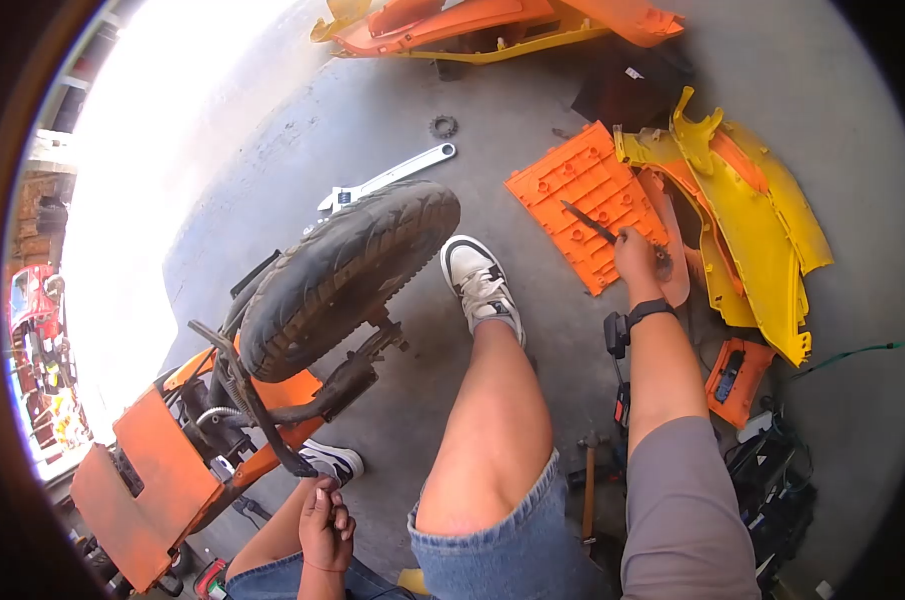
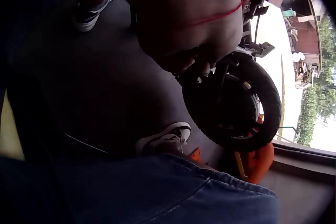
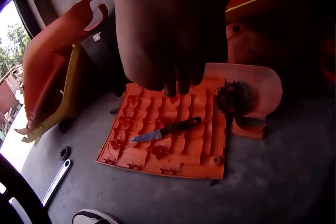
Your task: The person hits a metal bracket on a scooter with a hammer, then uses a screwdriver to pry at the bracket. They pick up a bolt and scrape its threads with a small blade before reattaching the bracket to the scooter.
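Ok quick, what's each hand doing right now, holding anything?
Left hand: grips the scooter's black bar.
Right hand: holds nothing, fingers loose above the knife on the orange panel.

**A:** Where is the knife [image 1: 590, 222]?

**B:** On the panel [image 1: 563, 175], which lies on the floor [image 1: 533, 90] ahead and to the right. The right hand [image 1: 638, 255] is over the panel's near edge, just beside the knife's handle.

**A:** And right of that?

**B:** Fairing pieces [image 1: 763, 225], just beside the panel's right side.

**A:** The wheel [image 1: 348, 275]?

**B:** Left of the panel, with a shoe [image 1: 481, 285] between them. A wrench [image 1: 388, 180] lies on the floor behind the wheel, and a sprocket [image 1: 443, 126] behind the wrench.

**A:** The left hand [image 1: 325, 525]?

**B:** Nearest of all, below the wheel, gripping the frame bar [image 1: 263, 420].
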The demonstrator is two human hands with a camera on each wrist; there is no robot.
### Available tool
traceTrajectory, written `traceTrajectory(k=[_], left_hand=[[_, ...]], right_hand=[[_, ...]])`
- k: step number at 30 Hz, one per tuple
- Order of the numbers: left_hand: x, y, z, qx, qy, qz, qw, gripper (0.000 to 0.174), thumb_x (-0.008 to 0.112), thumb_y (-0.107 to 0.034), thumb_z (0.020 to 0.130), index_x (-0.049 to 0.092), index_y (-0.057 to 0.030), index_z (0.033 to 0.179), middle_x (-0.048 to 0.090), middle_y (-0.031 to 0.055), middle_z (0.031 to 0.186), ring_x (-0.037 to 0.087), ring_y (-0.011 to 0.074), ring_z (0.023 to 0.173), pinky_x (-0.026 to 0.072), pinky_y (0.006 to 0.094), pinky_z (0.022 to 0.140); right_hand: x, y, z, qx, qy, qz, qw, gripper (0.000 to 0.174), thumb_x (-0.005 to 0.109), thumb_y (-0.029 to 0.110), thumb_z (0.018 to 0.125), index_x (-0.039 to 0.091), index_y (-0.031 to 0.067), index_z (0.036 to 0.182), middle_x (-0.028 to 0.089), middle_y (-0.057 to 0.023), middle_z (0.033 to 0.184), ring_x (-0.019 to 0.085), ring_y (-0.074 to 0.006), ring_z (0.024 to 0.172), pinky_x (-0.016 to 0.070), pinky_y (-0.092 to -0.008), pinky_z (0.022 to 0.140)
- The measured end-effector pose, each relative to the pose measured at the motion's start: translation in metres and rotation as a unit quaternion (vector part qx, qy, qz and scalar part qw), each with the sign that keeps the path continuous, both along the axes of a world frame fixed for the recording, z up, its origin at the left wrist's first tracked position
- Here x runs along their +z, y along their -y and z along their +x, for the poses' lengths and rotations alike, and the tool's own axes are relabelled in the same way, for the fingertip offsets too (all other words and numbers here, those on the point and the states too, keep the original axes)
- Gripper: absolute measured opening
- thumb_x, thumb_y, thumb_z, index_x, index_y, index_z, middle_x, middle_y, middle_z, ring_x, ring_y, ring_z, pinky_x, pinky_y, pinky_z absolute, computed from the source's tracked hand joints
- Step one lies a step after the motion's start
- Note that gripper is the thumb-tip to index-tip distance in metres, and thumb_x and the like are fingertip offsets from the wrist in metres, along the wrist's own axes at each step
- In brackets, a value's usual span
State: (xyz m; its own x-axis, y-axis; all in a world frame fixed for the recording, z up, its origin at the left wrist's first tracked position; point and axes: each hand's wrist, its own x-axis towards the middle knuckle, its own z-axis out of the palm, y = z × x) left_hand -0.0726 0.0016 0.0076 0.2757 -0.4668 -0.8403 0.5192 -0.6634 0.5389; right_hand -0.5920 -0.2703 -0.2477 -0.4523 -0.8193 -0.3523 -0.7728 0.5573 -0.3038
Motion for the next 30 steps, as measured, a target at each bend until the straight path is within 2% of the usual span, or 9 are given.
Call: traceTrajectory(k=[4,10,14,17,18,20,22,26,30], left_hand=[[0.000,-0.002,0.014,-0.003,-0.026,0.052,0.998,0.027,0.052,-0.024,0.099,0.055,-0.0054,0.118,0.055,0.0050,0.087,0.046,0.0103,0.056,0.0368,0.0223,0.045],[0.010,0.020,0.018,-0.044,-0.030,0.078,0.996,0.028,0.050,-0.018,0.098,0.053,-0.0011,0.121,0.057,0.0079,0.091,0.050,0.0124,0.058,0.0390,0.0223,0.047],[0.022,0.025,0.010,-0.109,-0.042,0.071,0.991,0.027,0.049,-0.013,0.099,0.050,-0.0001,0.123,0.058,0.0121,0.093,0.051,0.0135,0.057,0.0402,0.0232,0.048],[0.041,0.027,0.011,-0.130,-0.103,0.016,0.986,0.030,0.047,-0.018,0.101,0.046,-0.0016,0.127,0.059,0.0152,0.095,0.052,0.0138,0.058,0.0390,0.0213,0.048],[0.051,0.035,0.010,-0.134,-0.108,-0.026,0.985,0.029,0.047,-0.020,0.102,0.048,-0.0017,0.125,0.060,0.0146,0.096,0.052,0.0125,0.058,0.0386,0.0207,0.048],[0.073,0.042,0.014,-0.145,-0.103,-0.091,0.980,0.029,0.047,-0.023,0.102,0.053,-0.0018,0.121,0.061,0.0125,0.098,0.051,0.0093,0.058,0.0376,0.0194,0.048],[0.090,0.052,0.024,-0.153,-0.093,-0.134,0.975,0.030,0.048,-0.025,0.102,0.055,-0.0016,0.119,0.062,0.0110,0.100,0.050,0.0073,0.058,0.0371,0.0187,0.048],[0.119,0.062,0.037,-0.107,-0.101,-0.214,0.966,0.035,0.049,-0.026,0.101,0.055,-0.0011,0.125,0.062,0.0101,0.101,0.049,0.0065,0.060,0.0369,0.0185,0.049],[0.135,0.056,0.058,-0.074,-0.183,-0.287,0.938,0.040,0.052,-0.021,0.100,0.050,-0.0038,0.136,0.062,0.0105,0.112,0.051,0.0041,0.066,0.0373,0.0176,0.052]], right_hand=[[-0.045,0.012,0.009,0.031,-0.060,0.036,0.997,0.028,0.055,0.020,0.093,0.062,0.0072,0.117,0.059,-0.0166,0.118,0.056,-0.0355,0.112,0.0487,-0.0464,0.091],[-0.065,0.019,0.021,0.105,-0.198,0.069,0.972,0.028,0.055,0.017,0.093,0.059,0.0025,0.116,0.057,-0.0174,0.112,0.057,-0.0363,0.107,0.0490,-0.0473,0.087],[-0.059,0.013,0.028,0.044,-0.102,0.021,0.994,0.031,0.057,0.020,0.093,0.057,-0.0004,0.116,0.064,-0.0174,0.104,0.063,-0.0338,0.095,0.0505,-0.0472,0.080],[-0.001,-0.005,0.043,-0.026,0.191,-0.046,0.980,0.034,0.055,0.019,0.094,0.052,-0.0033,0.119,0.068,-0.0167,0.096,0.067,-0.0240,0.071,0.0525,-0.0364,0.061],[0.046,-0.012,0.058,-0.051,0.287,-0.056,0.955,0.037,0.051,0.015,0.096,0.047,-0.0027,0.128,0.067,-0.0140,0.095,0.063,-0.0149,0.059,0.0484,-0.0280,0.051],[0.136,-0.030,0.086,0.036,0.283,-0.085,0.955,0.042,0.047,0.010,0.095,0.042,0.0000,0.135,0.067,-0.0116,0.098,0.057,-0.0115,0.050,0.0461,-0.0277,0.046],[0.200,-0.044,0.105,0.114,0.252,-0.120,0.953,0.037,0.048,0.013,0.098,0.049,-0.0002,0.132,0.065,-0.0078,0.095,0.056,-0.0082,0.068,0.0459,-0.0235,0.061],[0.355,-0.066,0.200,0.134,0.283,-0.142,0.939,0.032,0.048,0.019,0.101,0.053,0.0004,0.127,0.063,-0.0047,0.091,0.053,-0.0064,0.074,0.0433,-0.0217,0.065],[0.445,-0.100,0.296,0.211,0.374,-0.069,0.901,0.017,0.052,0.016,0.100,0.054,-0.0003,0.101,0.062,-0.0030,0.089,0.051,-0.0049,0.068,0.0421,-0.0193,0.061]])
